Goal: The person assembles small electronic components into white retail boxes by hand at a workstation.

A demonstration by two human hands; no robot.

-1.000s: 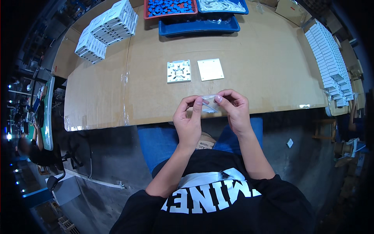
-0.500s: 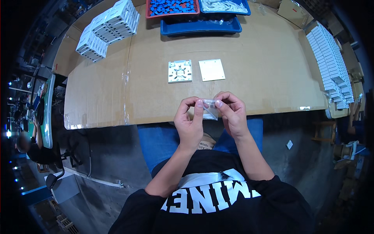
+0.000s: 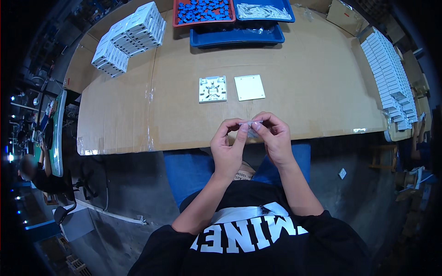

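A small clear plastic bag (image 3: 252, 133) is pinched between both hands, just above the table's front edge. My left hand (image 3: 229, 143) grips its top edge with thumb and forefinger. My right hand (image 3: 276, 139) pinches the same edge close beside it, the two thumbs nearly touching. What lies inside the bag is too small to tell. Beyond the hands, a square white plastic box base (image 3: 212, 89) lies on the table with its moulded inside facing up. To its right is a flat square white cover (image 3: 250, 87) with small holes near its corners.
A red tray (image 3: 205, 23) of small blue parts and a blue tray (image 3: 291, 20) of white sleeves sit at the far edge, above another blue tray (image 3: 237, 40). White boxes are stacked at far left (image 3: 133, 32) and right (image 3: 389, 78). A person (image 3: 43, 170) sits at left.
My thumbs have come closer together along the bag's top edge, and the bag now shows less between them. The base and cover appear slightly lower in view.
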